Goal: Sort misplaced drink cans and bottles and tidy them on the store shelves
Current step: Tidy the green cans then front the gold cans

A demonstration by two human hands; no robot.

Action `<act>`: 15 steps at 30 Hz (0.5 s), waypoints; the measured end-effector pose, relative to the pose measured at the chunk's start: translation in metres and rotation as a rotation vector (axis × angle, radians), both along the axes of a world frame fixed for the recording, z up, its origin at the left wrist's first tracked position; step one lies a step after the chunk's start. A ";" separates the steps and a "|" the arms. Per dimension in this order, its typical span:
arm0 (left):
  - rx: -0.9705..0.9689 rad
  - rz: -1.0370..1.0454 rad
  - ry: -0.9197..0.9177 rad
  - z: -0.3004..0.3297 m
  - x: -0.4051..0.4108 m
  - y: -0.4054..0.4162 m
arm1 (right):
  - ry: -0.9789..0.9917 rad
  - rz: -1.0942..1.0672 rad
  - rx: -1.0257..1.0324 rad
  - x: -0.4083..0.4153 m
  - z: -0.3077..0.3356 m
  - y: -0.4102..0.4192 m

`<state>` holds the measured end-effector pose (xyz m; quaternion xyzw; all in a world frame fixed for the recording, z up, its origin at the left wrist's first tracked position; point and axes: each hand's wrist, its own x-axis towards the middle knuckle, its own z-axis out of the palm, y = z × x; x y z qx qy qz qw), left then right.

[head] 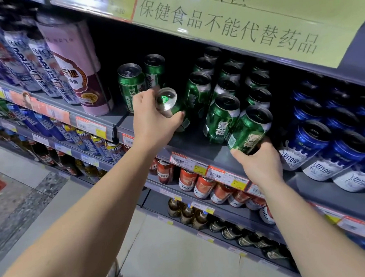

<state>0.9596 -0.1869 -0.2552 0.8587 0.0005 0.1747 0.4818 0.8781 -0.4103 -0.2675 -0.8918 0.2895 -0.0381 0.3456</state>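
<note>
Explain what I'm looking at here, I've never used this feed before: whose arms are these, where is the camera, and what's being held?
There is no machine here: the two bare arms belong to a person, and the single picture comes from a wide-angle camera worn on their head, looking forward and down at a store shelf.

The left hand grips a green beer can tipped over so its shiny bottom faces the camera. The right hand holds the base of another green can that stands at the front of the rows of green cans.

To the left stand a large pink can and tall white-and-blue cans. To the right are blue-and-white cans. Lower shelves hold orange-red cans and brown bottles. A green paper sign hangs above.
</note>
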 end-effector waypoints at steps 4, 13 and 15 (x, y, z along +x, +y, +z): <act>-0.040 -0.160 0.128 0.001 0.011 -0.008 | -0.005 0.003 0.003 0.000 -0.001 0.000; -0.005 -0.291 0.351 -0.021 0.014 -0.008 | -0.013 0.014 0.003 -0.001 -0.002 -0.001; 0.035 -0.312 0.365 -0.020 0.012 -0.008 | -0.026 0.018 0.008 -0.001 -0.002 -0.001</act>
